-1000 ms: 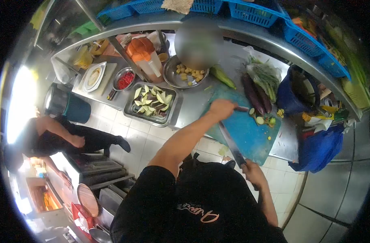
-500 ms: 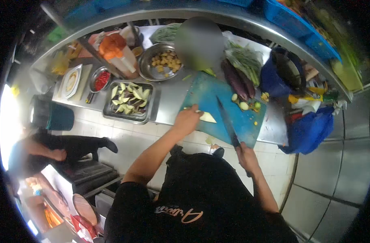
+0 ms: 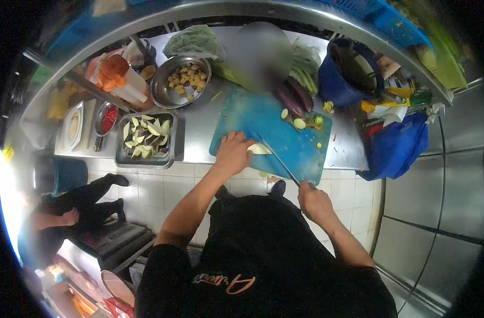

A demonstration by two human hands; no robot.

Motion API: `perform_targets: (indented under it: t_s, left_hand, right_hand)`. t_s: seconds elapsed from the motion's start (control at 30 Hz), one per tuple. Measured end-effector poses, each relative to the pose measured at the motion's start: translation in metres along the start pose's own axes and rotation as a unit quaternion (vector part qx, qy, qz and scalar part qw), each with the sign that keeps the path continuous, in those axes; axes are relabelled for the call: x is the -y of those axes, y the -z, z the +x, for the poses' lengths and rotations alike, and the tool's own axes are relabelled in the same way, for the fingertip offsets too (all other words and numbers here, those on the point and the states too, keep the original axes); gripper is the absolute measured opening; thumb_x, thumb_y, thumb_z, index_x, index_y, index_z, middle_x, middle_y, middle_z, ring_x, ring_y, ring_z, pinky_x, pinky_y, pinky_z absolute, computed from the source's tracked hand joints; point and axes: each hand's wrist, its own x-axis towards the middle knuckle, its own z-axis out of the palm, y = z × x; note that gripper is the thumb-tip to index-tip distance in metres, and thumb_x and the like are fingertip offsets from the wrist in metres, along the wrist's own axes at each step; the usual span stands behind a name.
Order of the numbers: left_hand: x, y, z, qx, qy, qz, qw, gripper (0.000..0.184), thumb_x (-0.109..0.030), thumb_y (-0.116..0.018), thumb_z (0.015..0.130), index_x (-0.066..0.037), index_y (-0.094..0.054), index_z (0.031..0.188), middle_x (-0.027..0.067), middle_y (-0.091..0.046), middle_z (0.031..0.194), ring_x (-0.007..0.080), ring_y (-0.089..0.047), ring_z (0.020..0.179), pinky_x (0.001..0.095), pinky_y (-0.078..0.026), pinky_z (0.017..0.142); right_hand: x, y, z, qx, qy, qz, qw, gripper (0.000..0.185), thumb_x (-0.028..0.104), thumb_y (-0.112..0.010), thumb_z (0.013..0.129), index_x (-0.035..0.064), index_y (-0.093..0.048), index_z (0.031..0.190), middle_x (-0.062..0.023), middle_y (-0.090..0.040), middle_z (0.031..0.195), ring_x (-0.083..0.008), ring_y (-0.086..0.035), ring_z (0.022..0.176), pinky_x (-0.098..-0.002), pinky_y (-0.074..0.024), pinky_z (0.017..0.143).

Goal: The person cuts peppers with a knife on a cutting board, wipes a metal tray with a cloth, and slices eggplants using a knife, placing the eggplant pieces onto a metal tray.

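A pale, peeled-looking piece of eggplant (image 3: 260, 149) lies on the blue cutting board (image 3: 242, 114). My left hand (image 3: 234, 152) holds it down from the left, its fingers curled over part of it. In my right hand (image 3: 314, 201) is the handle of a long kitchen knife (image 3: 283, 165). The blade slants up to the left and meets the piece just right of my left fingers; whether it has cut in, I cannot tell. Whole purple eggplants (image 3: 292, 99) lie at the back of the board, with cut ends (image 3: 299, 123) in front of them.
Left of the board stand a metal tray of eggplant pieces (image 3: 174, 139), a bowl of browned cubes (image 3: 158, 94) and a small pan of red slices (image 3: 109, 117). A blue bucket (image 3: 332, 87) is at the back right. Another person's leg (image 3: 88, 193) shows at left.
The knife has swung left, and its blade has come to the eggplant piece. My left hand still holds that piece. The whole view has shifted slightly.
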Motion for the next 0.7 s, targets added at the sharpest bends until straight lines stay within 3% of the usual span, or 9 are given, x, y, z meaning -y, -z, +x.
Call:
perform_targets:
  t_s: [0.27,0.37,0.53,0.7]
  left_hand:
    - [-0.001,-0.001,0.002,-0.015,-0.001,-0.013,1.0,0.033,-0.016,-0.066,0.072,-0.012,-0.067,0.105,0.0083,-0.055,0.106,0.0271,-0.048,0.107,0.044,-0.04,0.09]
    - [-0.002,-0.002,0.0,-0.023,-0.003,-0.022,0.999,0.032,-0.017,-0.067,0.072,-0.012,-0.067,0.104,0.0076,-0.055,0.107,0.0267,-0.048,0.107,0.0435,-0.039,0.091]
    - [0.001,0.002,-0.008,-0.081,-0.009,-0.043,0.996,0.031,-0.016,-0.066,0.072,-0.013,-0.068,0.102,0.0076,-0.054,0.107,0.0265,-0.047,0.107,0.0425,-0.039,0.091]
    - [0.012,0.0,-0.015,-0.048,0.035,-0.079,0.995,0.035,-0.019,-0.07,0.07,-0.013,-0.069,0.105,0.0104,-0.052,0.111,0.0278,-0.045,0.11,0.0436,-0.037,0.094]
  right_hand:
    - [0.007,0.014,-0.013,0.067,-0.01,-0.02,0.998,0.02,0.015,-0.045,0.089,-0.0004,-0.044,0.102,-0.0262,-0.063,0.082,-0.0431,-0.064,0.068,-0.0522,-0.052,0.059]
    - [-0.006,-0.023,0.015,0.075,-0.014,0.036,0.996,0.021,0.015,-0.045,0.089,-0.0006,-0.044,0.104,-0.0275,-0.062,0.08,-0.0449,-0.063,0.069,-0.0541,-0.0508,0.061]
    - [0.01,-0.028,0.065,0.036,0.007,0.066,0.997,0.021,0.013,-0.046,0.088,-0.0023,-0.045,0.102,-0.0298,-0.062,0.078,-0.0479,-0.061,0.071,-0.0576,-0.0483,0.064]
    - [0.019,-0.004,0.052,0.039,-0.02,0.08,0.996,0.021,0.015,-0.046,0.088,-0.0021,-0.046,0.101,-0.0315,-0.062,0.08,-0.0478,-0.062,0.073,-0.0582,-0.0482,0.067]
